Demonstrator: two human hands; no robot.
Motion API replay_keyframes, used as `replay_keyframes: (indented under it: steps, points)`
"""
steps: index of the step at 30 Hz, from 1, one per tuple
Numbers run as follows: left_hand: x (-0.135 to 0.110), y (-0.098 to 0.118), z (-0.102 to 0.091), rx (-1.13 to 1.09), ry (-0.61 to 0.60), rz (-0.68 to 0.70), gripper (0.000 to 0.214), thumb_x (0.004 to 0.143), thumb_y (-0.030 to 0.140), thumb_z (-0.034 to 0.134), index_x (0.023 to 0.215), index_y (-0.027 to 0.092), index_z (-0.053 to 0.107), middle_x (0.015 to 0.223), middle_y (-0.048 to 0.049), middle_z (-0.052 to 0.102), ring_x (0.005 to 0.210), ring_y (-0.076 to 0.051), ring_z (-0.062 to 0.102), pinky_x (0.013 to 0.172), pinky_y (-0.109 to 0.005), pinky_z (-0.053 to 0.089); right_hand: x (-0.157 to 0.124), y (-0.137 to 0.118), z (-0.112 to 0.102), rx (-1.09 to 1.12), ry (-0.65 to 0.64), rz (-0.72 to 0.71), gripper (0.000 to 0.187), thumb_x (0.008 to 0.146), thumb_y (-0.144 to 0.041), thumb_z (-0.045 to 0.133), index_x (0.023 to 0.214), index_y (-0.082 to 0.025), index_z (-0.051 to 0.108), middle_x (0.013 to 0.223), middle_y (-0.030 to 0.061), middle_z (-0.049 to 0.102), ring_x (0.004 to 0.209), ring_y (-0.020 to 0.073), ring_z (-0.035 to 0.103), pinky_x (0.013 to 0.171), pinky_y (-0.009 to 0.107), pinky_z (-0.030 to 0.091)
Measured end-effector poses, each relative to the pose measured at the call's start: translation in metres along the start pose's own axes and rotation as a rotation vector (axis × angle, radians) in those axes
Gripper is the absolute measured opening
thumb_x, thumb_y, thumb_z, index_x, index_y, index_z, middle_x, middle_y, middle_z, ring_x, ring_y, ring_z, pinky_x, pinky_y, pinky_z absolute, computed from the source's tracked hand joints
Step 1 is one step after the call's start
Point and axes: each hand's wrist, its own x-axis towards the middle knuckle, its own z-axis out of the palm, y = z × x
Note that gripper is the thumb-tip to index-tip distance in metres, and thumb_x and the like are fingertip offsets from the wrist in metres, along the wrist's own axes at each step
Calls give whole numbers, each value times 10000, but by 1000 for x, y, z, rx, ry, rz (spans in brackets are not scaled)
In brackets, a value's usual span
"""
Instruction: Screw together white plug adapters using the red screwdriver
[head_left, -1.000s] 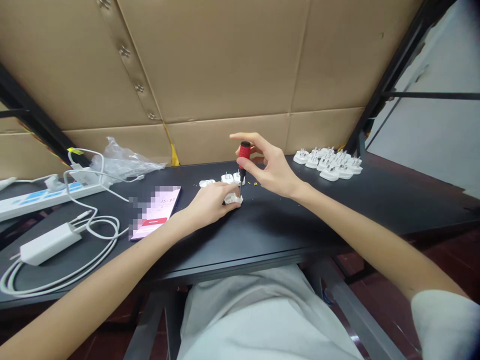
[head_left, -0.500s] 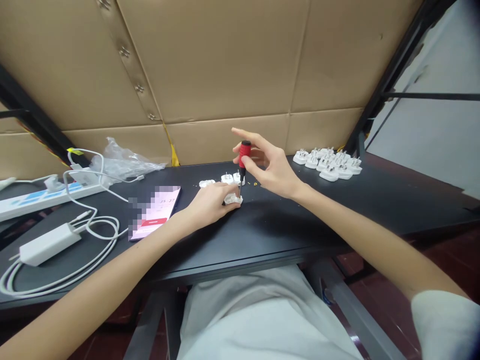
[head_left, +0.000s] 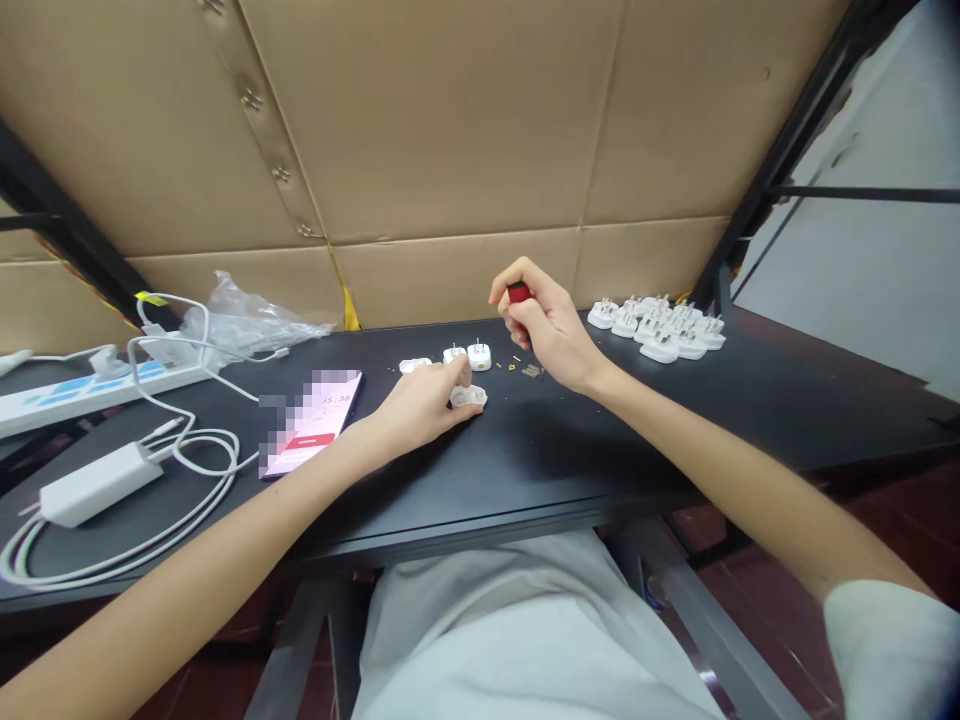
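My right hand is curled around a red-handled screwdriver above the black table, its shaft hidden by my fingers. My left hand rests on the tabletop, its fingertips holding a white plug casing lying on its side. Just beyond stand a white plug and another white plug, with a third white plug piece to their left. Tiny gold screws and small dark metal parts lie near my right hand.
Several white plugs are grouped at the table's far right. To the left lie a phone, a white charger with coiled cable, a power strip and a plastic bag. Cardboard lines the wall behind.
My right hand has moved right, away from the plug casing, drawing the screwdriver off it and closing around the tool. My left hand stays nearly still.
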Motion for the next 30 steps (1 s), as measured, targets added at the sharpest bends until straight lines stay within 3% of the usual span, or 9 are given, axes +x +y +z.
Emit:
replay_keyframes:
  steps: [2, 5, 9, 14, 21, 26, 30]
  points:
    - [0, 1, 0, 11, 2, -3, 271, 973, 468, 674, 1079, 271, 522, 1043, -62, 778, 950, -331, 767, 759, -377, 502, 0, 1, -4, -227, -130, 9, 128, 1026, -305, 537, 920, -252, 586, 762, -37, 547, 662, 147, 457, 684, 300, 411]
    - [0, 1, 1, 1, 3, -8, 273, 970, 460, 675, 1066, 273, 501, 1042, -58, 781, 958, -331, 773, 766, -374, 500, -1, 7, -4, -512, -397, 36, 310, 1057, -379, 600, 791, -221, 613, 683, -41, 557, 635, 130, 419, 672, 302, 325]
    - [1, 0, 1, -17, 6, -7, 280, 972, 455, 671, 1064, 279, 473, 1029, -50, 782, 933, -326, 772, 745, -369, 492, -5, 15, 2, -676, -570, 82, 302, 1054, -412, 678, 820, -222, 690, 699, -25, 611, 622, 139, 433, 642, 300, 262]
    - [-1, 2, -1, -41, -3, -6, 281, 982, 454, 661, 1057, 281, 453, 1054, -54, 798, 956, -328, 787, 759, -373, 506, -6, 14, 8, -757, -664, 76, 246, 1064, -378, 680, 880, -225, 736, 813, 26, 730, 695, 174, 559, 656, 295, 274]
    - [-1, 1, 0, -43, 1, -6, 296, 980, 458, 679, 1062, 282, 455, 1086, -54, 810, 991, -331, 798, 776, -372, 527, -7, 13, 9, -792, -687, 60, 166, 1071, -304, 664, 969, -206, 751, 982, 70, 800, 848, 217, 693, 681, 305, 315]
    - [-1, 0, 2, -61, 1, -13, 311, 981, 456, 685, 1081, 284, 446, 1154, -68, 822, 1031, -338, 803, 781, -375, 528, -8, 12, 9, -781, -694, -13, 112, 1072, -223, 651, 1047, -203, 758, 1104, 88, 809, 932, 241, 729, 707, 316, 317]
    - [-1, 2, 1, -74, -13, -31, 335, 973, 454, 702, 1110, 286, 446, 1189, -82, 833, 1063, -351, 809, 794, -383, 534, -10, 10, 9, -774, -700, -52, 167, 1037, -109, 610, 982, -205, 735, 1112, 77, 807, 896, 216, 715, 679, 321, 292]
